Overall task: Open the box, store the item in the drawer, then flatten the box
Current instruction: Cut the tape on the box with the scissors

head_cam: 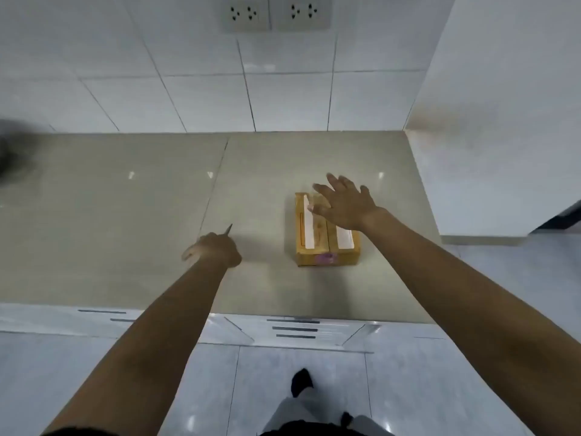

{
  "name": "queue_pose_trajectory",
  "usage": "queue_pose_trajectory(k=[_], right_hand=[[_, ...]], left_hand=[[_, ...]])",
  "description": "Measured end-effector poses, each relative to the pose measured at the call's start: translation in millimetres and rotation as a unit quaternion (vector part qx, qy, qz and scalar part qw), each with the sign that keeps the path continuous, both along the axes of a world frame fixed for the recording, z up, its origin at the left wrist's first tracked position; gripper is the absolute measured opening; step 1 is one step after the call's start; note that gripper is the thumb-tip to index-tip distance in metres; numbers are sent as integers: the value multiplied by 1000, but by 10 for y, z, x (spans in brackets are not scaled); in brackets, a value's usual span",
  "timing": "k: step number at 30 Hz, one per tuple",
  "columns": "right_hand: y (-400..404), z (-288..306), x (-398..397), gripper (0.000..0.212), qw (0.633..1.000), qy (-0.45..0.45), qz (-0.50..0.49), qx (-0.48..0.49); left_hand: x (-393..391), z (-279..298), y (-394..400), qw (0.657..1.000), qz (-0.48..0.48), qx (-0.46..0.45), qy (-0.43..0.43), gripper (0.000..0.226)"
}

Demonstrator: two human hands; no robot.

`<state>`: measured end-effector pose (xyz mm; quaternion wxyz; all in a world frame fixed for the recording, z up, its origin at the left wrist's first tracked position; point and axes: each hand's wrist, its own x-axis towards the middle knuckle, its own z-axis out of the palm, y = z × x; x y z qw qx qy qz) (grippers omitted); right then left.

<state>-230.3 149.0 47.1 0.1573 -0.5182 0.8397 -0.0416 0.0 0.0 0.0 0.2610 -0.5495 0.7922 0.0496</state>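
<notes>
A small brown cardboard box lies closed on the beige countertop, right of centre, with two white strips along its top and a pink label on its near side. My right hand hovers over the box's far end, fingers spread, holding nothing. Left of the box, my left hand is closed around a thin pointed blade whose tip sticks out toward the wall. White drawers with dark handle slots sit under the counter's front edge.
A tiled wall with two sockets backs the counter. A white wall or cabinet side closes off the right. A dark blurred object sits at the far left. My foot stands on the grey tiled floor.
</notes>
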Motion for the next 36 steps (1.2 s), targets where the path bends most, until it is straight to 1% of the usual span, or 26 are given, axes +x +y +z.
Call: queue_pose_trajectory(k=[1,2,4,6,8,10,13,15,17,20,22,24,26,27,28,29,30,31,32,33,34,36], right_hand=[[-11,-30,7,67,1000,5,-3,12],[-23,-48,10,67,1000,9,-7,19],[-37,-141,20,67,999,8,-18,32],[-75,-197,44,66,999,-9,-26,37],[-100,-243,42,66,998,-20,-33,41],[-101,-312,48,66,998,-33,-34,44],[-58,-414,83,68,997,-52,-45,35],[-9,-473,131,70,997,-55,-54,30],[37,-528,158,71,997,-57,-56,23],[82,-573,141,73,996,-66,-54,16],[100,-595,140,73,996,-68,-55,10],[123,-623,159,73,996,-72,-58,3],[139,-649,181,73,996,-70,-54,6],[138,-661,181,73,997,-65,-51,8],[131,-670,173,74,997,-64,-46,10],[127,-671,157,75,997,-66,-40,11],[129,-670,135,76,997,-73,-34,12],[139,-671,102,78,996,-83,-26,14],[158,-673,69,79,995,-93,-15,16],[181,-673,28,81,995,-100,-3,17],[204,-675,-8,82,995,-102,10,18],[233,-687,-58,82,995,-92,34,25]], left_hand=[[44,-16,14,1000,-9,4,1,54],[73,-84,-4,999,-23,-5,23,49],[152,-250,-21,995,-73,-49,56,40],[181,-334,-47,986,-132,-88,59,32],[188,-328,-65,978,-165,-105,71,29],[197,-350,-111,980,-152,-91,87,28],[187,-351,-174,988,-112,-45,100,26],[194,-372,-176,987,-121,-40,94,25],[235,-401,-164,984,-138,-53,96,21],[285,-423,-197,977,-159,-51,131,17],[317,-393,-254,970,-146,-1,195,12],[343,-332,-291,951,-118,65,279,9],[344,-203,-242,924,-48,122,359,3],[315,-113,-182,901,13,161,402,6],[282,-25,-112,865,90,217,443,7],[251,71,-30,816,168,282,475,8],[230,161,44,766,226,340,496,9],[218,248,116,730,256,383,505,10],[220,313,182,712,262,415,501,11],[224,372,247,714,251,435,487,13],[229,417,312,734,226,442,464,14],[210,485,452,793,147,434,401,16]])
